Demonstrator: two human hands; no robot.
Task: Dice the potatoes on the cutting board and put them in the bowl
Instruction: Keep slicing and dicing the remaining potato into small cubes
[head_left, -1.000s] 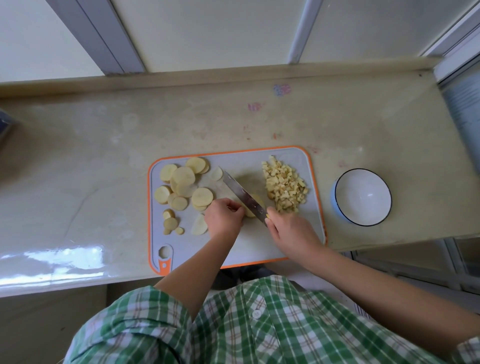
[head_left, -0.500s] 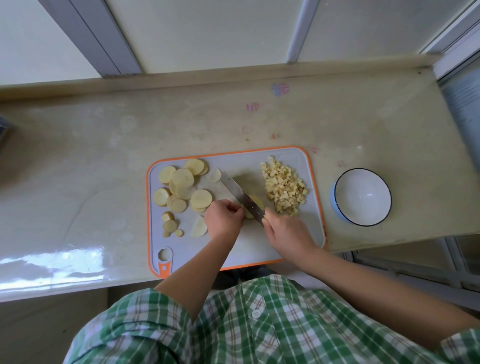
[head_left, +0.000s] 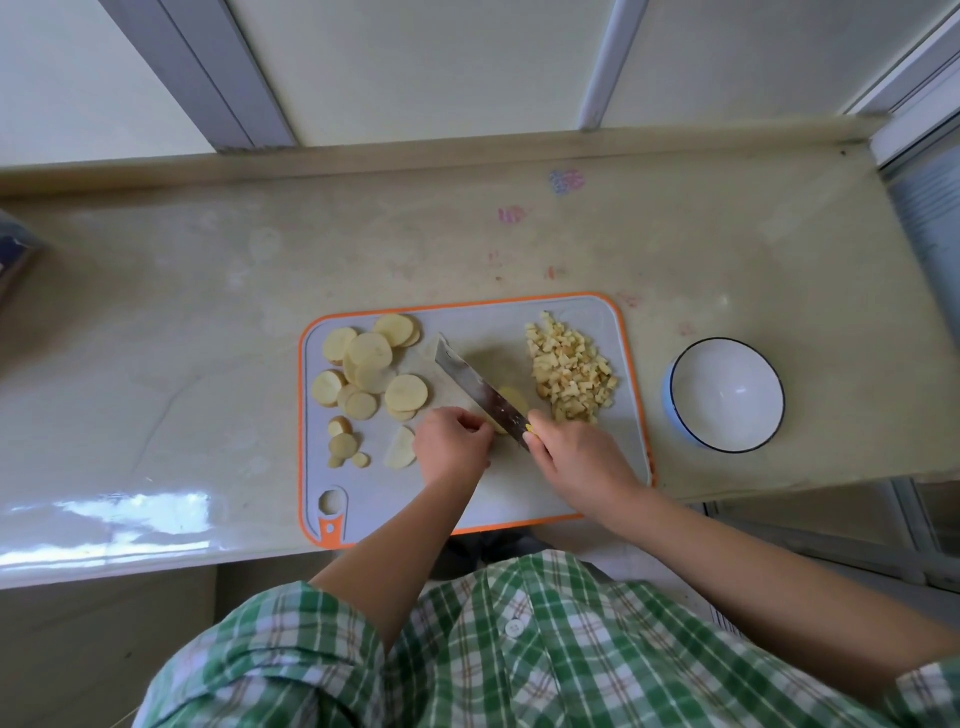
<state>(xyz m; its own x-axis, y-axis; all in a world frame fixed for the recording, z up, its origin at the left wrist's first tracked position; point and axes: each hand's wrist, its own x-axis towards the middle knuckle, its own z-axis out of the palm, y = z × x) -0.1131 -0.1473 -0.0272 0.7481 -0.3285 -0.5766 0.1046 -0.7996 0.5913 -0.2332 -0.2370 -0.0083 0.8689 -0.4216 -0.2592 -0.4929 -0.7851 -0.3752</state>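
A grey cutting board (head_left: 519, 499) with an orange rim lies on the counter. Round potato slices (head_left: 371, 371) are spread over its left part. A pile of diced potato (head_left: 569, 374) sits at its right. My right hand (head_left: 576, 457) grips the handle of a knife (head_left: 475, 387), whose blade slants up-left across a potato slice (head_left: 514, 400) in the middle. My left hand (head_left: 452, 444), fingers curled, holds that slice at the blade's left side. A white bowl (head_left: 724, 392) with a dark rim stands empty to the right of the board.
The beige counter (head_left: 208, 338) runs left and right, with a raised back edge under a window frame. Its front edge is close to my body. A dark object (head_left: 13, 254) shows at the far left edge. The counter ends just right of the bowl.
The knife blade has shifted slightly along the slice between frames. Both hands stay at the middle of the board. The piles and the bowl have not moved.
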